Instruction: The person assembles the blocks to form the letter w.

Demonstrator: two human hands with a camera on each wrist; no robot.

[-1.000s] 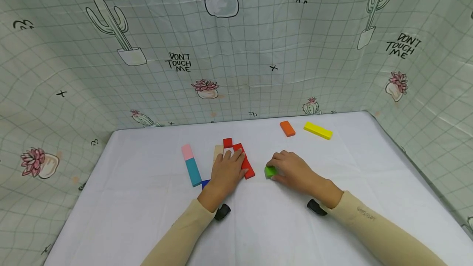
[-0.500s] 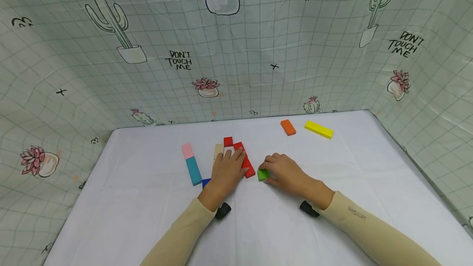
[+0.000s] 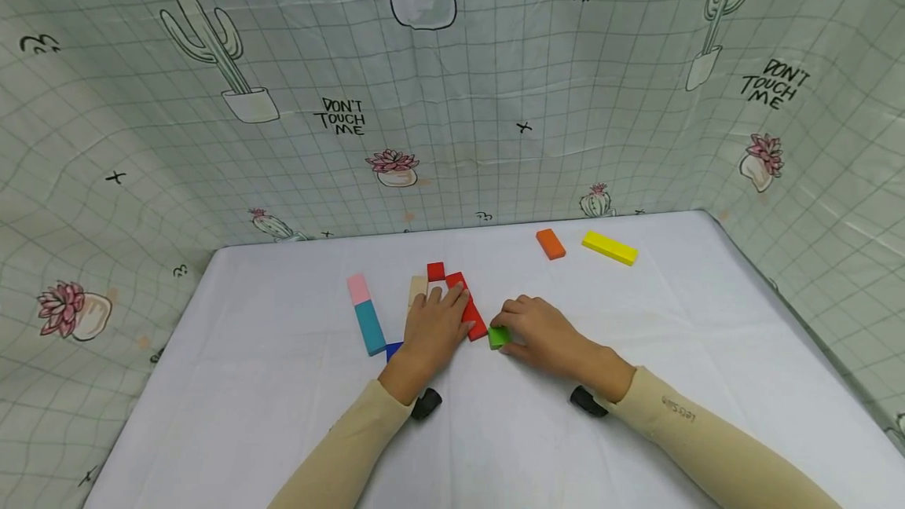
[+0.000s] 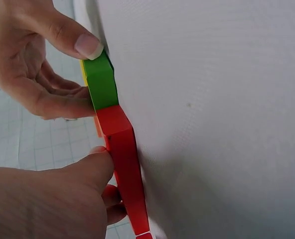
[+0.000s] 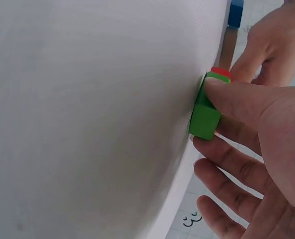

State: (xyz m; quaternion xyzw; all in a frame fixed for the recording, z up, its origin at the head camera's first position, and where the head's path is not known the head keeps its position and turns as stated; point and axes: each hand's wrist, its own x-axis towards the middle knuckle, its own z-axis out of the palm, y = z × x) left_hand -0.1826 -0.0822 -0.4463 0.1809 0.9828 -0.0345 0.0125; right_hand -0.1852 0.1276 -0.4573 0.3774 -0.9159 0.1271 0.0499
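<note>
My right hand (image 3: 539, 335) pinches a small green block (image 3: 498, 338) between thumb and fingers, low over the white table. In the left wrist view, the green block (image 4: 101, 82) sits right at the end of a long red block (image 4: 127, 174). My left hand (image 3: 433, 330) lies with fingers spread over the shapes, its thumb and index fingertips resting on the long red block (image 3: 478, 324). Under and beside its other fingers is a beige block (image 3: 418, 287), partly hidden. A small red block (image 3: 435, 272) stands at the top, between the beige and long red ones.
On the left, a pink block (image 3: 358, 289) and a teal block (image 3: 370, 328) form a slanted line, with a partly hidden blue block (image 3: 393, 350) at its lower end. An orange block (image 3: 550, 244) and a yellow block (image 3: 610, 248) lie near the table's back edge.
My right hand has slid the green block leftward and slightly nearer to me, up to the lower end of the long red block. The left hand has stayed in place.
</note>
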